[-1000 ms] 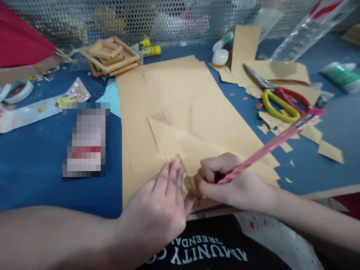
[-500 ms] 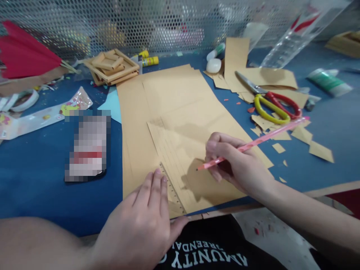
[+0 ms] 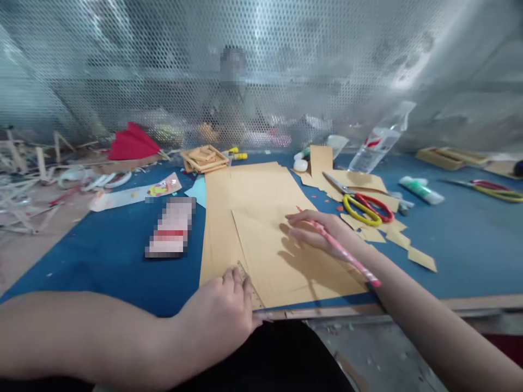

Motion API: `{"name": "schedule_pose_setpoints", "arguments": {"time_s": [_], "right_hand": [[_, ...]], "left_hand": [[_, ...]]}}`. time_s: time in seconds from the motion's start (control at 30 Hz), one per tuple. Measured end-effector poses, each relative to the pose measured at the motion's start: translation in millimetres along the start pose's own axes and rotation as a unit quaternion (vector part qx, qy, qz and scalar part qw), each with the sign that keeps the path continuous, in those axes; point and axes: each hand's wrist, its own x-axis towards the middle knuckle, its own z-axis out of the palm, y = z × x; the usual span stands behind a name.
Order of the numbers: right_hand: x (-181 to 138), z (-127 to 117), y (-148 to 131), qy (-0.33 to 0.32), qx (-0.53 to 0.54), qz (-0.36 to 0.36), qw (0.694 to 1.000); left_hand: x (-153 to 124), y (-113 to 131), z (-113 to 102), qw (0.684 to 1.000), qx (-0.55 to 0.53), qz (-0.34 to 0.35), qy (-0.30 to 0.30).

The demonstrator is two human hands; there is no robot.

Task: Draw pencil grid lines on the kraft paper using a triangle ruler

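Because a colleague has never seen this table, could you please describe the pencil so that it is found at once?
On the blue table lie large brown sheets. Over them, the right hand holds the pencil. It is long, slim and pink, unlike the marked ruler under the left hand.

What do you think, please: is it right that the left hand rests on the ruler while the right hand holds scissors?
Not quite: the head view shows that the right hand holds a pink pencil. The left hand does rest on the ruler, as you say.
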Motion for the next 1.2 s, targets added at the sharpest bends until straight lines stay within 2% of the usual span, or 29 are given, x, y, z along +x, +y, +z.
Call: {"name": "schedule_pose_setpoints", "arguments": {"time_s": [0.1, 0.17, 0.3, 0.5, 0.67, 0.83, 0.9, 1.07, 1.2], "right_hand": [[0.8, -1.1, 4.3, -0.062, -0.026, -0.047, 0.997], [0.9, 2.0, 5.8, -0.074, -0.069, -0.077, 0.992], [0.6, 11.7, 7.0, -0.037, -0.182, -0.064, 0.981], [-1.7, 21.1, 2.9, 0.021, -0.297, 0.016, 0.955], [-5.0, 17.2, -9.1, 0.037, -0.243, 0.078, 0.966], [-7.5, 16.2, -6.9, -0.027, -0.210, -0.062, 0.975], [-8.8, 18.8, -5.4, -0.057, -0.212, -0.088, 0.972], [-13.3, 23.6, -11.3, -0.033, -0.237, -0.063, 0.969], [-16.1, 21.8, -14.6, -0.003, -0.172, -0.053, 0.984]], "left_hand": [[-6.1, 4.4, 1.2, 0.999, 0.025, 0.024, 0.026], [-9.6, 4.3, 1.3, 0.998, 0.038, 0.036, 0.035], [-16.2, 5.2, 2.6, 0.995, 0.064, 0.045, 0.057], [-13.8, 11.1, 6.7, 0.990, 0.092, 0.008, 0.103], [-3.8, 9.5, 4.6, 0.989, 0.087, -0.069, 0.100], [-4.3, 7.2, -3.9, 0.984, 0.078, -0.130, 0.094], [-4.6, 6.8, -7.6, 0.982, 0.077, -0.149, 0.086], [5.7, 1.5, -2.2, 0.982, 0.075, -0.160, 0.058], [18.3, -7.3, 14.7, 0.987, 0.066, -0.147, 0.013]]}}
